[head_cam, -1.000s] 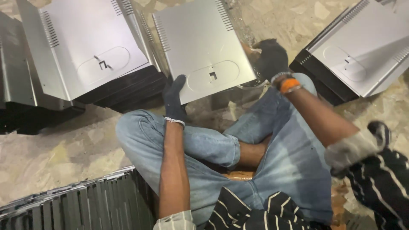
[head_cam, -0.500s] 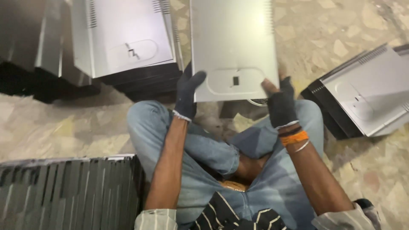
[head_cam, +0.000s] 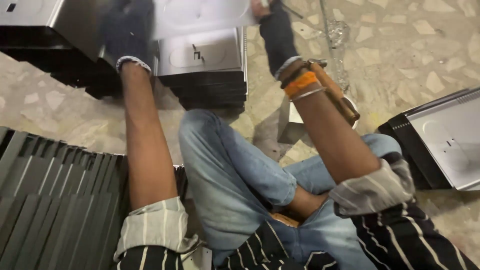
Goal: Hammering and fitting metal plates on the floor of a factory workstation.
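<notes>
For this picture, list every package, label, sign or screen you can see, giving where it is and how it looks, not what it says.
None: no package, label, sign or screen shows.
Sheet-metal panel: top centre, held by both gloved hands, grey, flat.
Panel stack: beneath it on the floor, grey top, dark edges.
Second stack: right edge, same look.

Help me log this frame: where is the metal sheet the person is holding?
In the head view, the metal sheet sits at the top centre, held between the gloved left hand and right hand, above the stack of sheets on the floor.
</notes>
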